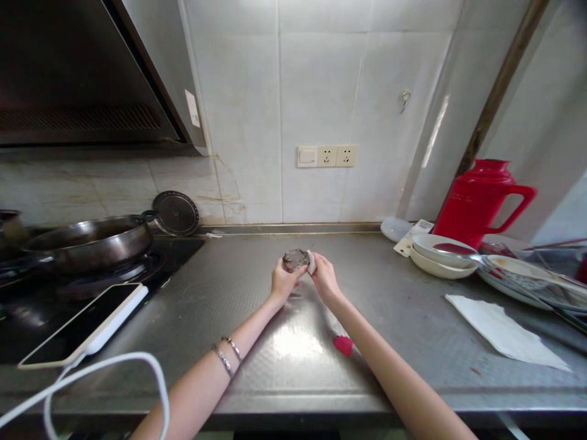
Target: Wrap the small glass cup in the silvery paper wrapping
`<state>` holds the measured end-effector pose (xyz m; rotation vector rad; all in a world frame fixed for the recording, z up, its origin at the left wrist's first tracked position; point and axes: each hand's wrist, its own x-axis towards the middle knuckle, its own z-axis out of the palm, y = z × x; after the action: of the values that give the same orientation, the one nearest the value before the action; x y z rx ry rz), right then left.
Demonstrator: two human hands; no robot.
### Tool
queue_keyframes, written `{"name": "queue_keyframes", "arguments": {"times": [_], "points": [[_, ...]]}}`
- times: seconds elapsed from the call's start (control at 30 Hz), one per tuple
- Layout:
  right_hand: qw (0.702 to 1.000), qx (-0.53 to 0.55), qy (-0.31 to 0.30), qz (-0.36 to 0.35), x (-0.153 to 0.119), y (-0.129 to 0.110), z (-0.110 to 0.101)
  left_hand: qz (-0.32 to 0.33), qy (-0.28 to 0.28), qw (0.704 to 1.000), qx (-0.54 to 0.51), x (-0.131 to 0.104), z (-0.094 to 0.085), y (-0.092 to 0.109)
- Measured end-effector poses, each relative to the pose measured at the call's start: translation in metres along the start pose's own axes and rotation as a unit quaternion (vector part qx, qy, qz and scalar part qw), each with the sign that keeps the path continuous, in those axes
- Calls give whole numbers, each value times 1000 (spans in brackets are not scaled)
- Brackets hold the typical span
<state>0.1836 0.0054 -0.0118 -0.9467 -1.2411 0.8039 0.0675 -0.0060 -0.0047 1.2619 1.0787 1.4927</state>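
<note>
My left hand (284, 279) is wrapped round a small clear glass container (295, 260) with a dark rim, held above the metal counter. At its right side, my right hand (323, 275) pinches a small white piece of paper or cloth (312, 263) against the glass. A small red object (343, 345) lies on the counter beside my right forearm.
On the left, a steel pan (92, 247) sits on the stove, with a phone (82, 327) and white cable in front. To the right are stacked bowls (443, 260), a red thermos (479, 201), plates (527, 275) and a white paper sheet (504, 330).
</note>
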Motion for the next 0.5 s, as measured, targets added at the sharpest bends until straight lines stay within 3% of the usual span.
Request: {"name": "queue_keyframes", "arguments": {"times": [0.13, 0.27, 0.5], "points": [[995, 61, 49, 58, 1, -2, 1, -7, -33, 998, -46, 0, -1, 0], [992, 89, 31, 83, -2, -7, 3, -15, -40, 997, -63, 3, -5, 1], [997, 25, 22, 71, 17, -11, -19, -3, -85, 995, -57, 15, -17, -2]]}}
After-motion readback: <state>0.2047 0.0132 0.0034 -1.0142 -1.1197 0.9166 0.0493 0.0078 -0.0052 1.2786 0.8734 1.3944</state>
